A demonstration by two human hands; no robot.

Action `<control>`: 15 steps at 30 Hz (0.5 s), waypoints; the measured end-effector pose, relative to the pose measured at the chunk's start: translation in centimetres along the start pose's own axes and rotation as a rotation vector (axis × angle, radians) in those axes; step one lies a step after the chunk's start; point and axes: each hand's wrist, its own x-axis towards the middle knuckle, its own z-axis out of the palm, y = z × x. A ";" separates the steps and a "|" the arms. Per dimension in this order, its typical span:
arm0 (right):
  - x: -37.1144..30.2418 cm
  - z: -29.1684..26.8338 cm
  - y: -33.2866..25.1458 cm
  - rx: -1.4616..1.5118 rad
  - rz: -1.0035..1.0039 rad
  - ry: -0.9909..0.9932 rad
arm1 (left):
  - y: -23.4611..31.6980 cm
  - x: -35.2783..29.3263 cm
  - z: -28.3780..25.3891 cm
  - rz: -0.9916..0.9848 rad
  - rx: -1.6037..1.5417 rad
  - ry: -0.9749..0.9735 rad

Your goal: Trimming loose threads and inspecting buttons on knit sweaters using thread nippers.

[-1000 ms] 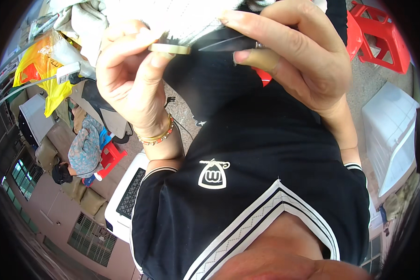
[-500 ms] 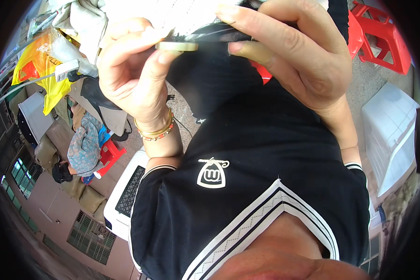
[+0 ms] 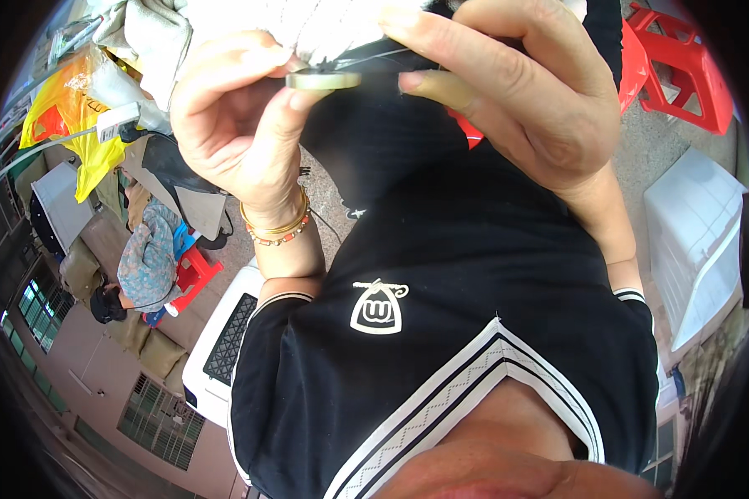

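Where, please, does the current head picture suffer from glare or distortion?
Head view: glare washes out the white cloth at the top and brightens the left hand; corners fall black, and the barred window leans near the lower-left rim.

The pale ring (image 3: 329, 81) has been shifted toward the right hand (image 3: 541, 100); the gap between ring and thumb tip has been narrowed, and the thin strand (image 3: 374, 58) has been raised above the ring's upper edge
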 end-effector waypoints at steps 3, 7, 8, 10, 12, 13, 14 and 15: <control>-0.1 0.1 -0.1 0.024 -0.001 0.026 | -0.2 0.0 -0.5 0.012 0.012 -0.035; -0.1 0.1 -0.1 0.086 0.048 0.055 | -0.2 0.0 -0.3 0.015 0.000 -0.019; -0.1 0.2 0.0 0.085 0.049 0.054 | -0.2 0.0 -0.4 0.009 -0.003 -0.026; -0.2 0.4 -0.1 0.039 -0.033 0.096 | -0.1 0.1 -0.5 0.004 -0.004 -0.034; -0.2 0.6 -0.2 0.002 -0.036 0.074 | -0.1 0.1 -0.4 -0.006 -0.027 -0.021; -0.2 0.7 -0.2 -0.035 -0.040 0.052 | -0.1 0.1 -0.5 -0.005 -0.027 -0.020; -0.1 0.7 -0.2 -0.035 -0.040 0.051 | -0.1 0.1 -0.5 -0.014 -0.030 -0.017; -0.1 0.7 -0.1 0.052 0.002 0.072 | -0.1 0.1 -0.6 -0.023 -0.033 -0.014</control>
